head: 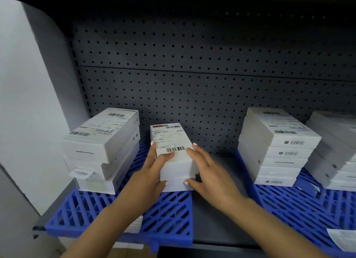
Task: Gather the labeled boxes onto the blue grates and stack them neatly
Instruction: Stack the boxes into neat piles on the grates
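Hands, left (154, 169) and right (207, 171), grip closed around white box stack (174, 155) on left blue grate (169, 215).

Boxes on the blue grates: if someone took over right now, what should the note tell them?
Left hand and right hand: both clasp the middle stack, standing on the left grate.
Left stack: on the same grate, boxes skewed.
Right grate: holds a tidy stack and a leaning stack at the frame edge.
Done: every box in view is on a grate.
Left: square the middle stack, straighten the skewed ones.
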Available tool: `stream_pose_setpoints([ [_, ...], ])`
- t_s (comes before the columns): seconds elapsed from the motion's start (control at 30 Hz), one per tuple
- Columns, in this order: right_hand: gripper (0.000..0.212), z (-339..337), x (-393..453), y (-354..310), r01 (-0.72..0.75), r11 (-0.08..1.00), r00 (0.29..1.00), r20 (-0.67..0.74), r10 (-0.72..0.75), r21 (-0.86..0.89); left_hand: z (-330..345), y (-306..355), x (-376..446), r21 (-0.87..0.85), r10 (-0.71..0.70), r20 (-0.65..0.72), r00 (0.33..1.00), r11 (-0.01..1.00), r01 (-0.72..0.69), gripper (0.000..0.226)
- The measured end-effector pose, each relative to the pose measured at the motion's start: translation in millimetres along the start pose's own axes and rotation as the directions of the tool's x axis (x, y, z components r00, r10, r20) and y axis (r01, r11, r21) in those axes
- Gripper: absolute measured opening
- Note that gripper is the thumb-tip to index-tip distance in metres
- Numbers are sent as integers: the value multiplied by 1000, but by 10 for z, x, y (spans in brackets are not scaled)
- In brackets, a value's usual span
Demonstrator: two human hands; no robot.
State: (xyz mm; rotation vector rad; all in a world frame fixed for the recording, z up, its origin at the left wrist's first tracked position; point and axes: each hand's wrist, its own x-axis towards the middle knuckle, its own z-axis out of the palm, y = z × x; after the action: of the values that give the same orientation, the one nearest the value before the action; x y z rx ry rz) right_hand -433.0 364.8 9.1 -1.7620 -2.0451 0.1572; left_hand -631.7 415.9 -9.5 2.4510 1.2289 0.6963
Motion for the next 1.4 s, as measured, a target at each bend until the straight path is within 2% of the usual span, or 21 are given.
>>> stream_pose_setpoints([
  [0.23, 74, -19, -16, -37, -4, 995, 999, -35, 1, -96, -61, -155, 12, -223, 90, -11, 996, 971, -90, 65],
  [0.4, 74, -41, -37, -114, -1, 986, 1000, -20, -3, -165, -122, -229, 116, -390, 56, 83, 995, 920, -19, 66],
  [0.6, 73, -36, -4, -95, 22, 979, 998, -47, -32, -202, -162, -305, 205, -350, 19, 147, 989, 936, 34, 65],
  [0.9, 73, 13, -8, -23, 52, 983, 996, -63, -64, -178, -155, -268, 174, -318, 53, 91, 994, 948, -22, 67],
  [0.97, 73, 7, -6, -18, 62, 982, 996, -52, -72, -179, -160, -241, 157, -251, 84, 38, 996, 965, -72, 66],
  [1.0, 74, -5, -5, -17, 66, 982, 996, -52, -76, -175, -162, -226, 149, -163, 100, 0, 995, 982, -99, 64],
  [1.07, 73, -24, -2, 20, 81, 982, 995, -46, -90, -169, -163, -179, 157, 105, 171, -92, 981, 981, -161, 56],
  [1.13, 73, -62, -9, 81, 116, 986, 991, -46, -122, -122, -152, -74, 184, 317, 289, -165, 943, 921, -227, 52],
  [1.27, 66, -189, -47, 228, 138, 990, 986, -96, -139, -21, -43, 236, 273, 434, 347, -198, 917, 870, -235, 70],
  [1.4, 56, -282, -32, 385, 71, 997, 989, -127, -69, 6, 66, 448, 370, 516, 277, -291, 916, 851, -93, 71],
])
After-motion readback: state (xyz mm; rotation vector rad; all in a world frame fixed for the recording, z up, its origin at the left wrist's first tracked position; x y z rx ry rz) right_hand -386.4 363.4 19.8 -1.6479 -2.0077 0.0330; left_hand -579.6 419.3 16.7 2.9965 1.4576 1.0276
